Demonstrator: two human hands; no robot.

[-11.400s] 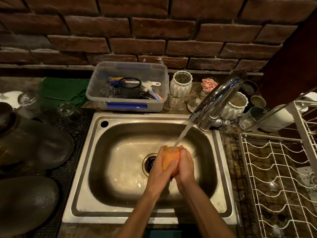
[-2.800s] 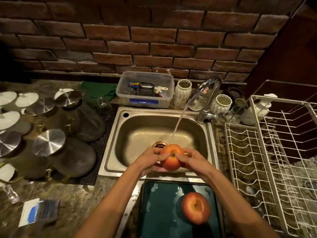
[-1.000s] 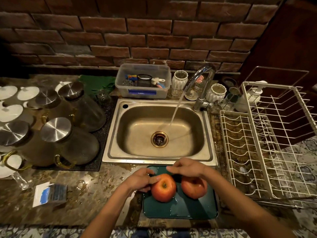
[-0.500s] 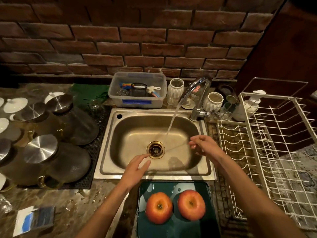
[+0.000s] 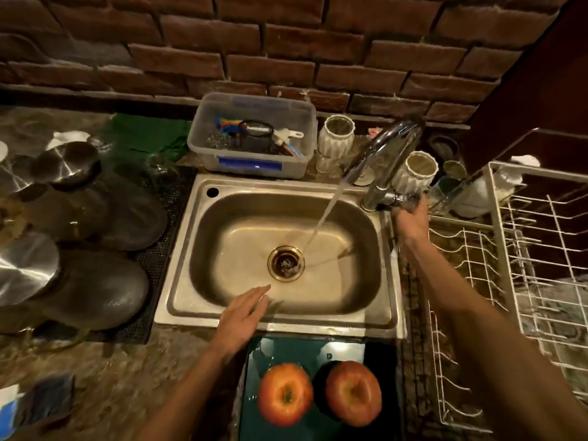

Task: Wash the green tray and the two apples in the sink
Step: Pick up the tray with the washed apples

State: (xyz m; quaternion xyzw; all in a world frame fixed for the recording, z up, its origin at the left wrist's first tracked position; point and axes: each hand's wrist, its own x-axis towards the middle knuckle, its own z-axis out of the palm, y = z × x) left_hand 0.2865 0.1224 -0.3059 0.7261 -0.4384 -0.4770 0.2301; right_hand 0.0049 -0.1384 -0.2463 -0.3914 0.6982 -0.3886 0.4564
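Observation:
Two red-orange apples, one on the left [image 5: 285,394] and one on the right [image 5: 353,388], rest side by side on the wet green tray [image 5: 305,351] on the counter in front of the steel sink [image 5: 280,249]. Water runs from the chrome tap [image 5: 386,154] into the basin near the drain. My left hand [image 5: 243,316] hovers flat and empty over the sink's front rim. My right hand [image 5: 410,218] is at the tap's side handle [image 5: 399,198], fingers curled against it.
A white wire dish rack [image 5: 515,281] stands to the right. Glass jugs with steel lids [image 5: 79,281] crowd a black mat on the left. Behind the sink are a clear plastic tub [image 5: 251,135] of utensils and white ribbed cups [image 5: 337,135].
Both apples were set down on the tray and released. My right hand has travelled from over the basin to the tap handle; my left hand stays open above the front rim.

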